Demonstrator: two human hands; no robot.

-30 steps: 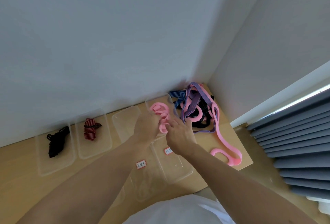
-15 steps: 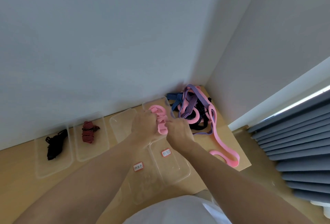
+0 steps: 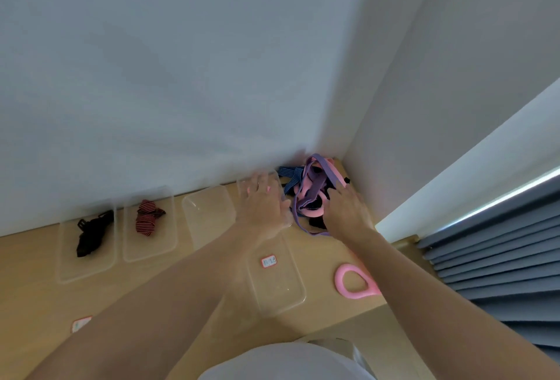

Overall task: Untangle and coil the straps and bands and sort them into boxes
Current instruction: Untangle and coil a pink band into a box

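Clear, thin-walled plastic boxes with rounded corners lie on the pale wood surface (image 3: 33,261). The leftmost box (image 3: 65,272) holds a crumpled black strap (image 3: 89,235), and the next box (image 3: 169,229) holds a bunched red-and-black striped strap (image 3: 148,218). The near box (image 3: 295,294) carries a red-edged label (image 3: 269,261), its writing too small to read.

The left hand (image 3: 260,202) is blurred over the far box (image 3: 242,182) by the wall, fingers spread. Only slivers of a pink band (image 3: 248,190) show between them.

The right hand (image 3: 345,211) lies on the tangle of straps (image 3: 309,191) in the corner, which is flat purple, pink, blue-striped and black webbing. Its fingertips are lost among the straps, so whether they pinch one cannot be told. A soft pink loop (image 3: 353,282) lies at the surface's edge, partly hidden by the forearm.
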